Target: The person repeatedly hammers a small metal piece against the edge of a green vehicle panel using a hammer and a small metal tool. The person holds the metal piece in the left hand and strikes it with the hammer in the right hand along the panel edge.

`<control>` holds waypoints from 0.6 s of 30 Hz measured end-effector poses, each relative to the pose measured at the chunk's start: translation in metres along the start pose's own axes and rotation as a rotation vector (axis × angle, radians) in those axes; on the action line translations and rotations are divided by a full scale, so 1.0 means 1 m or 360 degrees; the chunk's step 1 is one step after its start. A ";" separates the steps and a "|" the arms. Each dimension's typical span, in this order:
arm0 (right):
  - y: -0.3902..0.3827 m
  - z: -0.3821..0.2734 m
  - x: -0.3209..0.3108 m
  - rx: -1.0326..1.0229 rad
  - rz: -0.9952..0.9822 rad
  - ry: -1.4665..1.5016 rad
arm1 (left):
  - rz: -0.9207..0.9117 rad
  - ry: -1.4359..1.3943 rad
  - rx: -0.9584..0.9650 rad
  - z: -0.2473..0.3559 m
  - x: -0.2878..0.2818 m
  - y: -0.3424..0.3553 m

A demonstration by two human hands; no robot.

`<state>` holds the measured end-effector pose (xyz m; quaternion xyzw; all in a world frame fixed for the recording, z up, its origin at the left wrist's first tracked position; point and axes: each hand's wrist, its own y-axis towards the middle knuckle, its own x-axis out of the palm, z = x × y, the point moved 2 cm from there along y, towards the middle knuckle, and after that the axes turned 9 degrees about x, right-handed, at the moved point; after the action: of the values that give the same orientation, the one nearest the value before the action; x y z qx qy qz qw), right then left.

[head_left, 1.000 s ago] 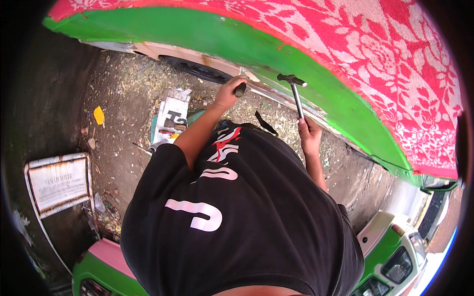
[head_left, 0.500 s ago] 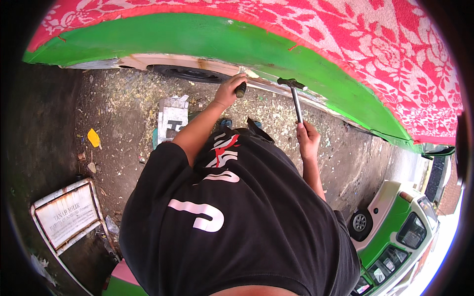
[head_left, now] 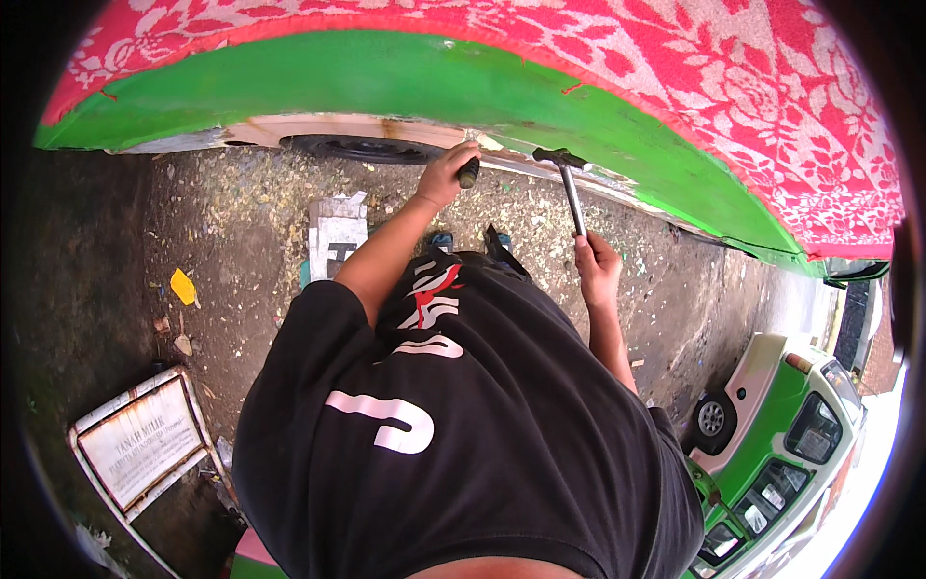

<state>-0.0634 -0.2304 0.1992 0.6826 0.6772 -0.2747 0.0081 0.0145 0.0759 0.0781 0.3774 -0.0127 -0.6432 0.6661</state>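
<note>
In front of me is a green vehicle body with a worn, pale lower edge. My left hand is wrapped round a dark-handled tool, held against that edge. Only the handle's butt shows; its front end is hidden, so I cannot tell its kind. Gripped in my right hand is a hammer with a silver shaft and a dark head. The head is up by the green panel, right of the left hand; whether it touches the panel I cannot tell.
A red-and-white flowered cloth covers the vehicle's upper part, and a black tyre shows below. A white box-like piece and a yellow scrap lie on the littered ground. A framed sign and a green-and-white van stand behind.
The view has shifted slightly. The hammer has moved a little left, toward the left hand. Both hands keep their grips.
</note>
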 end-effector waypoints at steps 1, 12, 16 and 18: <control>0.000 -0.002 0.001 -0.0032 0.0024 -0.0066 | -0.0005 0.0003 -0.0010 -0.001 0.000 0.001; -0.013 -0.026 0.030 -0.0632 0.0020 -0.0622 | -0.0131 0.0034 0.0001 0.001 -0.005 0.011; -0.010 -0.022 0.043 -0.1058 0.0039 -0.0764 | -0.0134 -0.0054 -0.0009 0.005 -0.006 0.014; 0.001 -0.021 0.051 -0.1018 0.0077 -0.1011 | -0.0195 -0.0012 0.0003 0.003 -0.005 0.017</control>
<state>-0.0581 -0.1756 0.1975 0.5433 0.6757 -0.2472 0.4325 0.0264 0.0768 0.0914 0.3756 0.0073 -0.6842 0.6250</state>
